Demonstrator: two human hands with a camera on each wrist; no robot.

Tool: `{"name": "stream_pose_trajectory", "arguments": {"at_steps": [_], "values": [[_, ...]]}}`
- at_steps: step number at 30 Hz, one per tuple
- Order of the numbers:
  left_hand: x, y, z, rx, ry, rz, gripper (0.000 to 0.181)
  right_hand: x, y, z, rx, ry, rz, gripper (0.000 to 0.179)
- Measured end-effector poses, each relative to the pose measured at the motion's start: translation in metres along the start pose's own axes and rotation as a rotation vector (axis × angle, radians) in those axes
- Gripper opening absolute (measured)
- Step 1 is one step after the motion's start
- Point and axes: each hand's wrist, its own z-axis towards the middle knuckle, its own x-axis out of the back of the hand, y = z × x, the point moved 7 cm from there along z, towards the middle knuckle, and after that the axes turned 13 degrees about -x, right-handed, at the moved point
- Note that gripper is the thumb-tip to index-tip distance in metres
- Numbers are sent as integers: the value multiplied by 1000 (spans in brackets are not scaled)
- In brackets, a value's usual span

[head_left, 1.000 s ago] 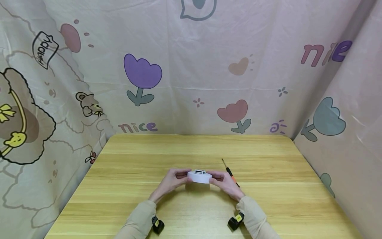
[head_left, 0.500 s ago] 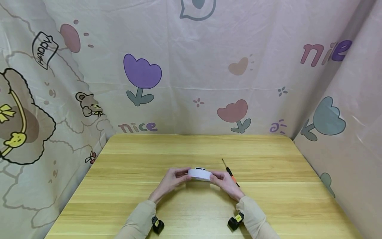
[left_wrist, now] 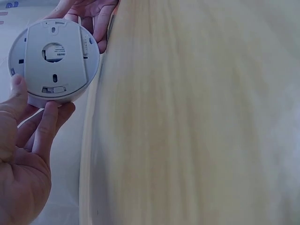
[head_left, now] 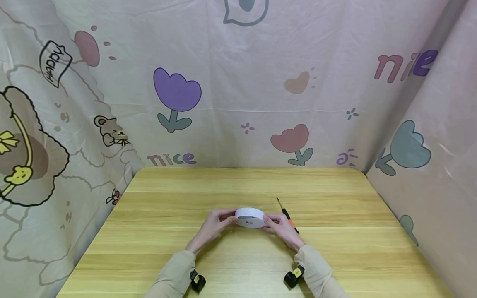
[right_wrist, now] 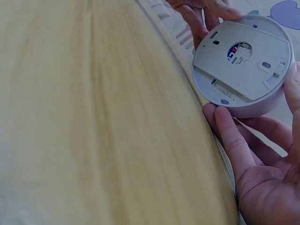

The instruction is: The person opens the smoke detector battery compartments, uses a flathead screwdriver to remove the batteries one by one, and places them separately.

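Disc [head_left: 250,222], white and round, is held by its rim between a person's two hands over a wood-grain table [head_left: 179,182], as seen from the head camera. The left hand [head_left: 218,221] pinches one side between thumb and fingers; the right hand [head_left: 282,228] pinches the opposite side in the same way. The disc is tilted, its flat back turned toward the person. A screwdriver [head_left: 287,215] with a black and orange handle lies just beside the right hand, and a printed curtain [head_left: 238,82] backs the scene.

In the left wrist view, the back carries a pale plate [left_wrist: 65,72] with slots and a round hole [left_wrist: 54,52] at its centre. The left thumb presses the edge of the face while the fingers support the rim from below; the right hand grips across from it.

In the right wrist view, a printed label [right_wrist: 239,55] shows through the hole. The right thumb and fingers bear on the smooth side wall, leaving the plate uncovered. The casing looks like hard plastic: probably light and stiff, a little slippery along that wall, and liable to crack or scuff if dropped. Slots and thin plate edges seem the delicate parts, so the plain rim, taken at opposite sides, looks the safest hold
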Motion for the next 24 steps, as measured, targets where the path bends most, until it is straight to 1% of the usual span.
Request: {"name": "stream_pose_trajectory", "arguments": {"at_steps": [3,5,10,14,24], "values": [[0,0,0,-3,12,17,35,3,8,5,-4,6,9,43],[0,0,0,-4,20,27,34,3,9,6,0,14,11,45],[1,1,0,-17,26,35,34,2,7,6,28,14,34,51],[1,1,0,-24,31,37,33,0,5,6,42,19,40,52],[1,2,1,-28,44,72,32,1,8,9,25,48,58,50]]}}
